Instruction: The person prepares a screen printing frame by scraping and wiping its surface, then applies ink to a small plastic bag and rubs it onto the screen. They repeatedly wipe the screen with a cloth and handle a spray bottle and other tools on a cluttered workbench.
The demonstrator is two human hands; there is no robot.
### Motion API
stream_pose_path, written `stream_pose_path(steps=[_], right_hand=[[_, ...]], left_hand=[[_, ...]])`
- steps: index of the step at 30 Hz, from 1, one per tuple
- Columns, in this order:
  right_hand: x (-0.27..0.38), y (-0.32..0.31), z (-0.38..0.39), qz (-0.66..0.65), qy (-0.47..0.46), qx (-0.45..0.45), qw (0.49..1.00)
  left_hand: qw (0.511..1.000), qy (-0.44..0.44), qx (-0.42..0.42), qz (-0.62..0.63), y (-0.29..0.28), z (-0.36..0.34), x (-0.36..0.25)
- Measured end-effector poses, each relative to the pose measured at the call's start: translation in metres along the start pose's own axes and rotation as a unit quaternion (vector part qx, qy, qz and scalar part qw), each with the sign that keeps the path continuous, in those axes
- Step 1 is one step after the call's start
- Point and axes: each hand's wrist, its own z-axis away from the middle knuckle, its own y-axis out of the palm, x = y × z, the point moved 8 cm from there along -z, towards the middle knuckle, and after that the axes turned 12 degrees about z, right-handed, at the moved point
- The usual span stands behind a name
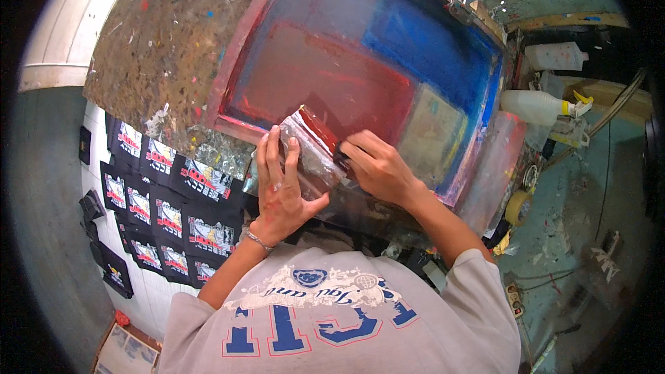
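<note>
The squeegee (317,144), wrapped in clear smeared film with a dark red blade edge, lies at the lower edge of the printing screen (360,62), just below the picture's centre. Its long axis runs from about 10 o'clock to 4 o'clock, with the red blade edge facing up toward 1 o'clock onto the mesh.

The left hand (280,190) presses on its lower left part, fingers (271,159) stretched out close together over the film, thumb spread toward 3 o'clock. The right hand (377,166) clamps the right end, fingers curled over it.

The screen has a reddish wooden frame, its mesh stained red at the centre and blue toward 1 o'clock. A paint-spattered counter (159,41) spreads at 10 o'clock. Black printed patches (166,215) lie in rows at 8 o'clock. White plastic bottles (540,105) stand at 3 o'clock, with a roll of tape (516,208) below them.
</note>
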Motion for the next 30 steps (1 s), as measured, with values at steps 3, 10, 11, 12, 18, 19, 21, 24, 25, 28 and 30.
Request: stream_pose_path(steps=[3,10,11,12,18,19,21,24,25,28,30], right_hand=[[0.002,0.004,-0.023,0.006,-0.013,-0.004,1.0],[0.005,-0.001,0.013,0.021,-0.024,0.015,0.999],[0.004,0.004,0.001,0.032,-0.03,0.007,0.999],[0.006,0.005,-0.009,0.041,-0.038,0.001,0.998],[0.003,-0.002,0.016,0.026,-0.02,0.014,0.999],[0.002,-0.005,0.02,0.017,-0.017,0.028,0.999],[0.001,-0.015,0.022,-0.002,-0.005,0.056,0.998],[0.001,-0.021,0.019,-0.014,0.015,0.044,0.999],[0.004,-0.018,0.015,-0.008,0.018,0.033,0.999],[0.003,-0.006,0.001,-0.001,0.024,-0.01,1.0],[0.001,0.002,-0.019,-0.005,0.02,-0.039,0.999]], left_hand=[[1.0,0.005,-0.004,-0.001,0.002,-0.001,0.0],[1.0,0.001,-0.002,0.0,0.001,0.0,0.002],[1.0,0.003,-0.001,-0.003,0.001,0.0,0.002],[1.0,0.001,-0.001,-0.005,0.001,0.001,0.001],[1.0,0.001,0.005,0.0,0.001,-0.001,0.003],[1.0,-0.002,0.005,0.004,0.001,0.0,0.003],[1.0,-0.007,0.003,0.01,0.001,0.003,0.003],[1.0,-0.008,0.002,0.008,0.001,0.002,0.003],[1.0,-0.01,0.006,0.013,0.001,0.002,0.003],[1.0,-0.011,0.006,0.017,0.0,0.001,0.003],[1.0,-0.002,-0.004,0.015,0.002,0.002,0.005]])
